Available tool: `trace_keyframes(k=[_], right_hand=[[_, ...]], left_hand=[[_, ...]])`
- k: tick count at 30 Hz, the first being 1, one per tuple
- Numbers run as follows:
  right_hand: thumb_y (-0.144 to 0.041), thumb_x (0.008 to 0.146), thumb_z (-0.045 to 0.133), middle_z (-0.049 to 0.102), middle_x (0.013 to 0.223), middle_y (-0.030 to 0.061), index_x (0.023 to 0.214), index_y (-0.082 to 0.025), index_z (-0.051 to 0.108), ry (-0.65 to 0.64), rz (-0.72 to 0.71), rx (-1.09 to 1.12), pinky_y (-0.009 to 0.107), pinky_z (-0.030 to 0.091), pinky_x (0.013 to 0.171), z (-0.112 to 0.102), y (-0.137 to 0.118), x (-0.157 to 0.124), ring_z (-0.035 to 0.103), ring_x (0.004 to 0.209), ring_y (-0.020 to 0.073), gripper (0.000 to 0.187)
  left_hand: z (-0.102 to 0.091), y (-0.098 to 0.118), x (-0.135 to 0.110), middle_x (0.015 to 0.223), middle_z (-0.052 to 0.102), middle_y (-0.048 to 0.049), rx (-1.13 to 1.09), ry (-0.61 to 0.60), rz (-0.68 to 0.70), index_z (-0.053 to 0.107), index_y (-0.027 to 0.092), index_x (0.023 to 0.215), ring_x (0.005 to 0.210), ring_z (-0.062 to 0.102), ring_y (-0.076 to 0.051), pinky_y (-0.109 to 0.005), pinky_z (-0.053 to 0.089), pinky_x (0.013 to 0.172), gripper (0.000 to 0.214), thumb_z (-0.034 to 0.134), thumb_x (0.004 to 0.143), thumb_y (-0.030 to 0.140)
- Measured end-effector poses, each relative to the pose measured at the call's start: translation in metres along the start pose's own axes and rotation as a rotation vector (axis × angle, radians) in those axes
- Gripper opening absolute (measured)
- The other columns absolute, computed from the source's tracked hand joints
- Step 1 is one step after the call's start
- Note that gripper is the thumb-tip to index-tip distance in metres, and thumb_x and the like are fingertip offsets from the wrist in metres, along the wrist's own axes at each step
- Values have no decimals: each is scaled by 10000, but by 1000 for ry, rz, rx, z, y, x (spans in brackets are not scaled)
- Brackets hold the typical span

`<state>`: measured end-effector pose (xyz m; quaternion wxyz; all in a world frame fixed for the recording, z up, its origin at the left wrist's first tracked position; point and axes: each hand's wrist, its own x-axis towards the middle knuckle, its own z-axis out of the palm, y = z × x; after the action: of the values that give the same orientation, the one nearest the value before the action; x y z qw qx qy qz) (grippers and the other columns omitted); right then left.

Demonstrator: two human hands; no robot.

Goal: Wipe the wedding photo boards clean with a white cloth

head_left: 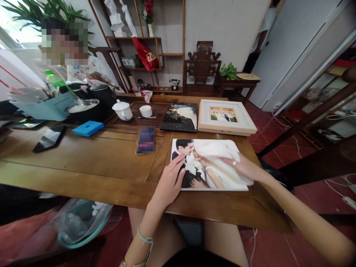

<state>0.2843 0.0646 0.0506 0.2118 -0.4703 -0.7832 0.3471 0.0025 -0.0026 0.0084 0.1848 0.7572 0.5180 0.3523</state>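
Observation:
A large wedding photo print lies flat near the front edge of the wooden table. My left hand rests flat on its lower left corner with fingers stretched out. My right hand, wearing a ring, presses a white cloth onto the right half of the print, fingers lying over the cloth.
Behind the print lie a dark photo canvas and a white framed picture. A phone, a blue sponge, a tablet, teapot and cup sit on the table. Another person sits at the far left.

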Motion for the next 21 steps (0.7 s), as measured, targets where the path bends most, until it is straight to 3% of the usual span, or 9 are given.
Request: trace_keyframes(k=[4,7,13,17,21], right_hand=[[-573,881,502,465,1468,78,1410,-272,480,-117,31,-46,551,305,1115,16,-17,-48,370,1373,336,609],[-603,857,516,457,1473,95,1426,-261,457,-167,78,-26,550,340,1094,21,-26,-60,390,1360,346,667],[-550,906,483,616,1323,31,1281,-293,612,-41,18,102,519,344,1106,9,-17,-7,539,1236,324,473],[-549,906,491,649,1276,39,1285,-262,604,125,58,157,516,336,1106,-1,-2,31,496,1277,336,489],[-540,913,474,643,1283,53,1250,-238,628,137,36,114,529,359,1089,1,1,36,480,1290,354,478]], left_hand=[[0,-1,0,1471,463,-113,15,-13,9,462,207,1389,1383,401,-235,-480,340,1144,411,347,1003,286],[0,-2,1,1477,454,-116,21,-23,2,462,186,1389,1393,387,-229,-471,334,1151,417,325,1006,283],[-1,0,0,1467,468,-113,21,-16,-19,478,191,1376,1382,406,-234,-470,337,1149,411,331,1005,289],[-2,1,0,1465,470,-112,16,-15,-11,475,200,1376,1380,409,-231,-468,336,1148,407,331,1004,282],[-1,2,0,1460,473,-117,12,-21,-11,474,189,1375,1382,404,-232,-473,332,1148,408,325,1005,276]])
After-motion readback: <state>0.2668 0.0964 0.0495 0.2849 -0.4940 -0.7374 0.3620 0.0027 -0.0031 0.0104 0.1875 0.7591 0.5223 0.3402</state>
